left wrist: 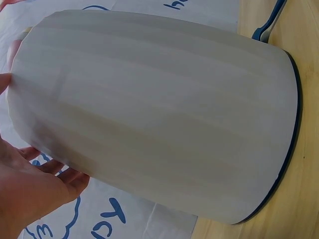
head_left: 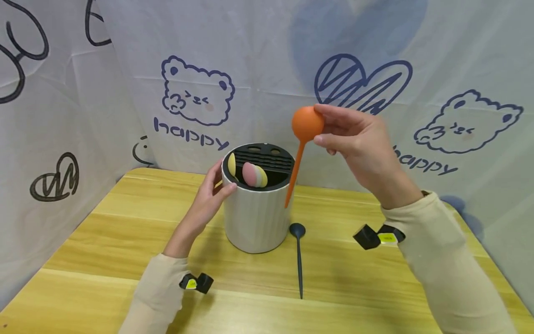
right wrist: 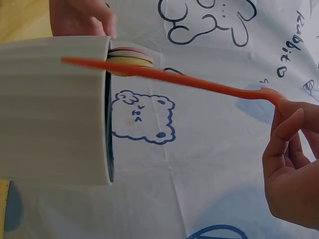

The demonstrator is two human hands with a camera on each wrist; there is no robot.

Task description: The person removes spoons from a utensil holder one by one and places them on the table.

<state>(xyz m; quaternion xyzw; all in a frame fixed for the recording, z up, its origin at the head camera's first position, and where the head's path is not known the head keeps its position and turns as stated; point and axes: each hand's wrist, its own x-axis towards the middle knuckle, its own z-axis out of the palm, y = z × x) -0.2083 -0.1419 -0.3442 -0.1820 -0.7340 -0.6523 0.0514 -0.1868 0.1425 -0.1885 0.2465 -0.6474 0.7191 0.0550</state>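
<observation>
My right hand [head_left: 354,144] pinches the round bowl of an orange spoon [head_left: 308,124] between thumb and fingers. Its handle points down and passes in front of the right rim of a white ribbed utensil holder [head_left: 256,222]. In the right wrist view the spoon handle [right wrist: 174,78] crosses before the holder's upper end. My left hand [head_left: 208,195] holds the holder's upper left side, thumb at the front rim and fingers round the side. Pink, white and yellow spoon heads [head_left: 249,174] stand in the holder's open front section, with another yellow one [head_left: 232,165] at the left.
A dark blue spoon [head_left: 298,230] lies on the wooden table [head_left: 354,287] just right of the holder, handle toward me. The holder's black top insert [head_left: 264,160] has slots and round holes at the back. A white cloth [head_left: 267,55] with blue drawings hangs behind the table.
</observation>
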